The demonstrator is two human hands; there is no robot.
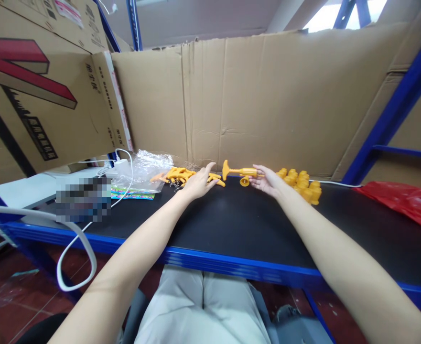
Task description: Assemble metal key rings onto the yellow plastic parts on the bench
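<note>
My right hand (268, 181) holds an assembled yellow plastic part (239, 173), a tube with a flared end pointing left, just above the black shelf top (239, 224). My left hand (197, 183) reaches out with fingers spread over a pile of orange-yellow handle pieces (181, 176) and touches its right side. Just right of my right hand lies a heap of yellow cap pieces (301, 184) against the cardboard back wall (249, 95).
A clear plastic bag (144, 173) and a colourful packet lie at the left with a white cable (77, 248) looping off the blue front edge. A red bag (404, 203) is at the right. A large cardboard box (34, 91) overhangs the left.
</note>
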